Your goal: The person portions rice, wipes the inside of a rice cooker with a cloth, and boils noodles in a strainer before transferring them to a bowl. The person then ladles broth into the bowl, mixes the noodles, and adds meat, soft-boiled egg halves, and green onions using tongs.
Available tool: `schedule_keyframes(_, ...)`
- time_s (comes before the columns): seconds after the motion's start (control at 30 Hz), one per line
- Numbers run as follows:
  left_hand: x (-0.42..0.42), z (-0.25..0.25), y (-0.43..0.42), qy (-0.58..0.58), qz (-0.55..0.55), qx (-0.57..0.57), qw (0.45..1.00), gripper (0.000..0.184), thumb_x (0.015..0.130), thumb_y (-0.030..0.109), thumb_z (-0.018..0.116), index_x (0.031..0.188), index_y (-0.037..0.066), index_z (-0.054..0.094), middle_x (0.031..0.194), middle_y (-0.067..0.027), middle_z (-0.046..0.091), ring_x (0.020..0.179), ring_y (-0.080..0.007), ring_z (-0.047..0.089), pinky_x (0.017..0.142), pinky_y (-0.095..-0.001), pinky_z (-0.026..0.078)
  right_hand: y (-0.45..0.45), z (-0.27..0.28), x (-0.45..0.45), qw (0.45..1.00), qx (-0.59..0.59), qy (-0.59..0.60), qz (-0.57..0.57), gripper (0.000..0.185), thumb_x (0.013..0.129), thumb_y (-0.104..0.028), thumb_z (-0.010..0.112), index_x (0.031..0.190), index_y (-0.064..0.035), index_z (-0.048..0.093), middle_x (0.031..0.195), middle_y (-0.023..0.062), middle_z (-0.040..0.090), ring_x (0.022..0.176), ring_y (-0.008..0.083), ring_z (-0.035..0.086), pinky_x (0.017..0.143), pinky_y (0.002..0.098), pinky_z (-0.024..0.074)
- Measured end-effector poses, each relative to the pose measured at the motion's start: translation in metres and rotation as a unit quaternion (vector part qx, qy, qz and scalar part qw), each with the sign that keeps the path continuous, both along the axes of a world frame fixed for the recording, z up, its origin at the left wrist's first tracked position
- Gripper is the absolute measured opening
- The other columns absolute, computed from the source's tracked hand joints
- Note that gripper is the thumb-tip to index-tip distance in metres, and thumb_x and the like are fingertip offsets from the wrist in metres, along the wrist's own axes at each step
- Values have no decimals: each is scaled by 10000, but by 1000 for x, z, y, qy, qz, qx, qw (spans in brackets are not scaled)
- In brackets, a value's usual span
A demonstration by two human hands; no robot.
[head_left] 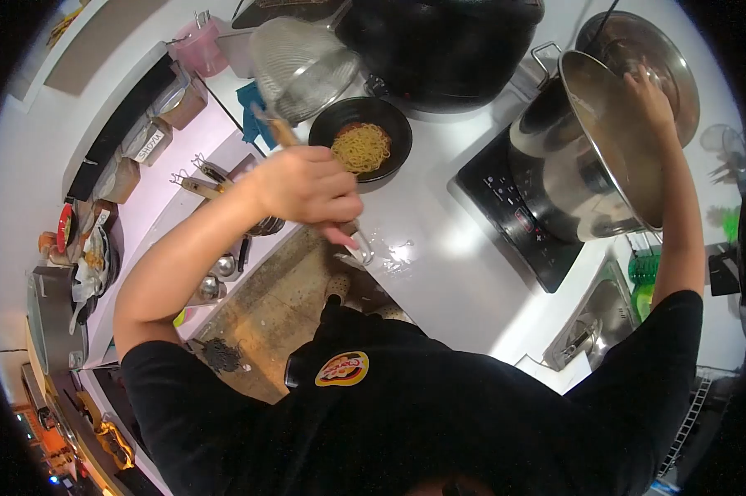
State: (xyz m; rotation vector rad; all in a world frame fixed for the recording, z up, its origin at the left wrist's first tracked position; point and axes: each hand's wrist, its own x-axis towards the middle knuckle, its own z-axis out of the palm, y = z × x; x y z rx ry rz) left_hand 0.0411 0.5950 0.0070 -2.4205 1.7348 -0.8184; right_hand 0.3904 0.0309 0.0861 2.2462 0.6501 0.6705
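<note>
My left hand (311, 188) is closed around a utensil with a wooden handle (282, 131). Its shiny metal end (359, 248) points down toward the counter edge; the exact kind is unclear. Just beyond that hand sits a black bowl (402, 136) with yellow noodles (361, 149) over a reddish sauce. My right hand (650, 93) reaches past a large steel pot (567, 182) and has its fingers curled at the middle of a round metal lid (683, 87). The lid leans behind the pot, which holds cloudy liquid.
Under the pot is a black induction cooker (505, 194). A mesh strainer (294, 62) and a large black appliance (447, 50) stand at the back. At right is a sink (612, 302). Ingredient containers (141, 145) line the left shelf. Water drops wet the counter (439, 273).
</note>
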Motion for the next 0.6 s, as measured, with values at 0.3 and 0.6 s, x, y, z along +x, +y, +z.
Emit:
schedule_keyframes(0.3,-49,50,151,139,231,-686,676,282,875,280,586,713,65,505,568,26,400,508,-68,354,461,-223,246,-42,56,-6,999,7,-43,-28,625,781,-79,593,1359,-173,375,1359,185,389,1158,360,482,872,425,467)
schedule_keyframes(0.6,-36,-60,228,194,346,-742,541,247,850,308,627,743,116,515,611,65,374,506,-28,308,454,-218,247,-91,129,-24,992,104,-72,28,535,808,-86,599,1321,-137,457,1285,187,479,1110,354,523,887,413,455)
